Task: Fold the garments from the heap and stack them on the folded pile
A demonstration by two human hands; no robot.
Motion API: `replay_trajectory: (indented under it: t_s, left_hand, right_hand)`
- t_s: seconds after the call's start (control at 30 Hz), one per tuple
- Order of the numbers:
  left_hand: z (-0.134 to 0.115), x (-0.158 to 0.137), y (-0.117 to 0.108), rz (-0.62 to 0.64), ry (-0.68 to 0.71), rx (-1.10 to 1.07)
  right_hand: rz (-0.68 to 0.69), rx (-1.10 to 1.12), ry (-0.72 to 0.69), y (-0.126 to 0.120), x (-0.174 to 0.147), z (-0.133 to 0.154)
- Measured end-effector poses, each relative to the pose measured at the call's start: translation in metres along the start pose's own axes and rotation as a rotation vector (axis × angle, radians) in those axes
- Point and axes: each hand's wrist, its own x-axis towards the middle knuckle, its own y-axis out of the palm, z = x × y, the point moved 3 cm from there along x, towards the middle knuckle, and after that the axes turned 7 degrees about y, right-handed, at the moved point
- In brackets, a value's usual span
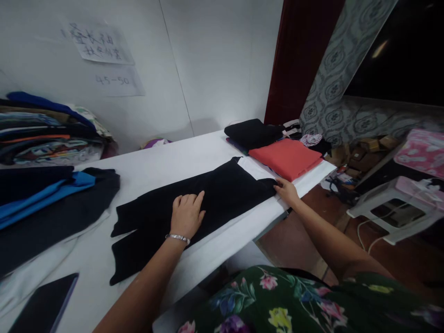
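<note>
Before me, black trousers (225,194) lie spread on a white table (166,167), legs unfolded. The left hand (187,213) rests on them, fingers loosely parted, gripping nothing; the right hand (286,191) pinches their waist corner. Beyond their waist, a red garment (286,157) is already folded.

Garment (225,196) on table (180,162) — stool (398,189) right

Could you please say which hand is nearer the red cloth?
The right hand, close to the red cloth; the left hand is farther away, on the black garment.
</note>
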Motion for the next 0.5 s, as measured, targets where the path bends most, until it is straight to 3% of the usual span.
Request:
replay_trajectory:
  t_s: [0.33,0.5]
  left_hand:
    - [0.008,-0.001,0.004,-0.056,-0.039,0.043]
    - [0.007,-0.006,0.015,-0.117,-0.020,-0.072]
  right_hand:
    - [-0.003,-0.131,-0.119,-0.005,-0.006,0.005]
    - [-0.030,-0.015,-0.284,-0.006,-0.016,0.019]
